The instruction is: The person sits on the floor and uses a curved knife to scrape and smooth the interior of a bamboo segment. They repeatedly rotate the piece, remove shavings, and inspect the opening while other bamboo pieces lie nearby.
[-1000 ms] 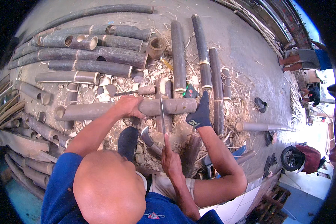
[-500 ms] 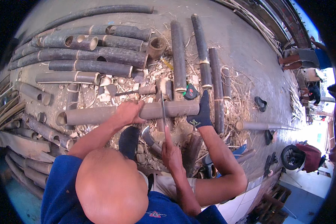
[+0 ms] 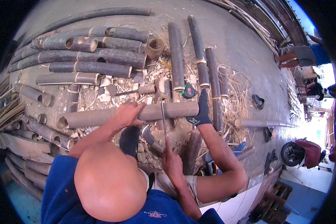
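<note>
A brown bamboo tube lies crosswise before me, resting on a shorter bamboo piece. My left hand grips the tube near its middle, fingers over the top. In my right hand is the handle of a saw, its long narrow blade seen almost edge-on. The blade crosses the tube right of my left hand; its teeth cannot be made out. My dark-socked right foot presses against the tube's right end. A curved blade lies below the tube, between my left foot and the saw.
Dark bamboo lengths, some with cut holes, lie at the far left. Others stretch away ahead. A green-and-black tape measure and a wooden-handled tool lie among chips. A motorcycle and a person are at right.
My right hand has drawn the saw back toward me across the tube. My left hand and right foot keep their hold on the tube.
</note>
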